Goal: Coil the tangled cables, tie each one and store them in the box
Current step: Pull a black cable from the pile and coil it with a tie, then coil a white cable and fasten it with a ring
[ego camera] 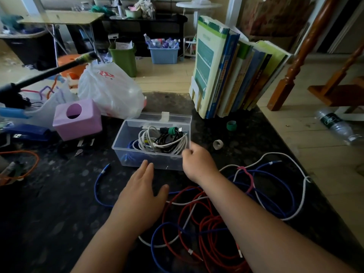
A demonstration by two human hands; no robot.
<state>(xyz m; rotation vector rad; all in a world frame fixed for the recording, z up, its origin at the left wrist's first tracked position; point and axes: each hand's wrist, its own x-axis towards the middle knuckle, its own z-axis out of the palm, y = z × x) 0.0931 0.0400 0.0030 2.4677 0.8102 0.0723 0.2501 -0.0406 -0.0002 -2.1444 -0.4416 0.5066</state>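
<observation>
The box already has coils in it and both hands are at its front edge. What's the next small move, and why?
Probably draw both hands back to the loose tangle and pick one cable out to coil, likely the red cable. The clear box already holds coiled cables, while red, blue and white ones still lie uncoiled on the table. The left hand lies open; the right hand is curled at the box's corner.

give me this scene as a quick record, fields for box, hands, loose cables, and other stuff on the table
box: clear plastic box, lid open, holds coiled white, black and blue cables
left hand: flat, fingers straight, fingertips at the box's front wall
right hand: fingers curled at the box's front right corner
loose cables: red cable, blue cable and white cable tangled on the table
nearby: purple tissue box, green tape roll, row of books
</observation>
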